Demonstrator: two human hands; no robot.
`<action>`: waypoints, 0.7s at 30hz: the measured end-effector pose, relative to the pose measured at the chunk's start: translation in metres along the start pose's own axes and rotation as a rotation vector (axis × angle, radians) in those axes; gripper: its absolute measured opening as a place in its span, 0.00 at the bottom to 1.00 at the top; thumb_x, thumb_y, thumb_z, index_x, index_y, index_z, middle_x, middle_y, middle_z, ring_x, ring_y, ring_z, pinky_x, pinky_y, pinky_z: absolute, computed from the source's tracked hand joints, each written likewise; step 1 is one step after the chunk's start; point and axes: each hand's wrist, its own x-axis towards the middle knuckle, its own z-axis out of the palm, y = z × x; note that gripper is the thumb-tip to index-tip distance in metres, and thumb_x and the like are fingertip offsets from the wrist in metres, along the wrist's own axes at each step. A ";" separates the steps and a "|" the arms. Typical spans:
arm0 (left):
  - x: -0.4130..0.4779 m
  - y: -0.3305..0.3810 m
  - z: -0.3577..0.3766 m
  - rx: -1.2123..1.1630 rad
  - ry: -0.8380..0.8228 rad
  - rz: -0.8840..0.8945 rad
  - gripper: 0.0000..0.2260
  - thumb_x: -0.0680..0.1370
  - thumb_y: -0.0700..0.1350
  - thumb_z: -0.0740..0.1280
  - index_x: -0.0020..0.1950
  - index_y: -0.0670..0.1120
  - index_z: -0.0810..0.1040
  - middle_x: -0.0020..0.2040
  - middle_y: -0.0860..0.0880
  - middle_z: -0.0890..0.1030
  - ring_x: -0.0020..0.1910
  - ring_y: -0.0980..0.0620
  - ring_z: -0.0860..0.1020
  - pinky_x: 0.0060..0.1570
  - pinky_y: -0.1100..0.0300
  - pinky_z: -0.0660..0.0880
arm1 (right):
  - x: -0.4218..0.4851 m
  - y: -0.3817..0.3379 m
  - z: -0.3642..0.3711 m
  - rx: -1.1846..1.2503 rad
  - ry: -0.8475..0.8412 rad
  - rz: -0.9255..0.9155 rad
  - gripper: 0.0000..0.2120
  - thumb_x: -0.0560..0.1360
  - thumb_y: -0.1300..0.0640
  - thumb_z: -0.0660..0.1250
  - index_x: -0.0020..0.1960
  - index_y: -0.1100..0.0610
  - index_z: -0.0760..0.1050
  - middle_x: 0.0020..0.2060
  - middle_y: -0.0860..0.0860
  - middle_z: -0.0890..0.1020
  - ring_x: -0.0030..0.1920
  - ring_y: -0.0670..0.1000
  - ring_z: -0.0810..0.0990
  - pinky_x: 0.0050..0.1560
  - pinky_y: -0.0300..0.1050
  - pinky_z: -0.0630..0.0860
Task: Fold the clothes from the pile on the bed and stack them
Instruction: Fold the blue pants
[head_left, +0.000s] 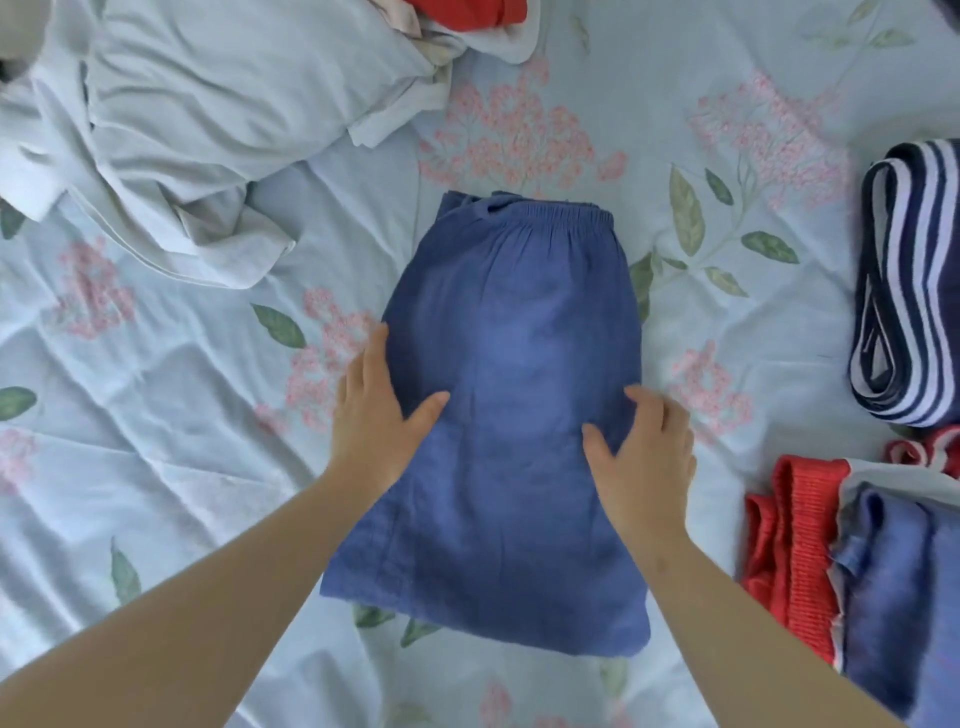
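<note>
We see the blue shorts (509, 415) lying flat mid-bed on the floral sheet (156, 389), waistband away from us. The left hand (374, 410) presses the shorts' left edge, fingers straight. The right hand (644, 447) is on the right edge with fingers bent; gripping or pressing, we cannot tell. The crumpled white pile (208, 104) lies upper left. On the right are 2 items: the striped garment (914, 280) and the red-and-blue stack (800, 545).

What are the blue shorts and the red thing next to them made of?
Blue shorts: probably thin woven cotton. They look matte and slightly crinkled, and are gathered at an elastic waistband.
Red garment: seems to be a knit, since raised ribs run along it. The kind of yarn is unclear.
</note>
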 end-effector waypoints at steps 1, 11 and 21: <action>-0.010 -0.005 0.000 -0.058 -0.008 -0.039 0.40 0.72 0.54 0.70 0.77 0.52 0.50 0.73 0.49 0.62 0.70 0.49 0.62 0.68 0.52 0.63 | -0.012 0.009 0.002 0.017 -0.014 0.080 0.26 0.73 0.52 0.69 0.68 0.56 0.66 0.65 0.56 0.68 0.64 0.59 0.67 0.61 0.54 0.64; -0.004 -0.013 -0.031 -0.341 -0.293 -0.243 0.14 0.74 0.41 0.71 0.58 0.48 0.75 0.50 0.51 0.81 0.48 0.49 0.81 0.44 0.56 0.79 | -0.020 0.003 -0.002 0.570 -0.326 0.378 0.08 0.73 0.58 0.68 0.49 0.61 0.73 0.47 0.56 0.80 0.45 0.55 0.78 0.47 0.51 0.76; -0.011 -0.005 -0.027 -0.382 -0.405 -0.432 0.12 0.71 0.49 0.75 0.50 0.46 0.80 0.47 0.46 0.84 0.47 0.44 0.82 0.54 0.47 0.78 | -0.011 0.007 -0.019 0.587 -0.419 0.354 0.11 0.70 0.54 0.72 0.49 0.58 0.77 0.46 0.55 0.83 0.47 0.57 0.82 0.52 0.55 0.79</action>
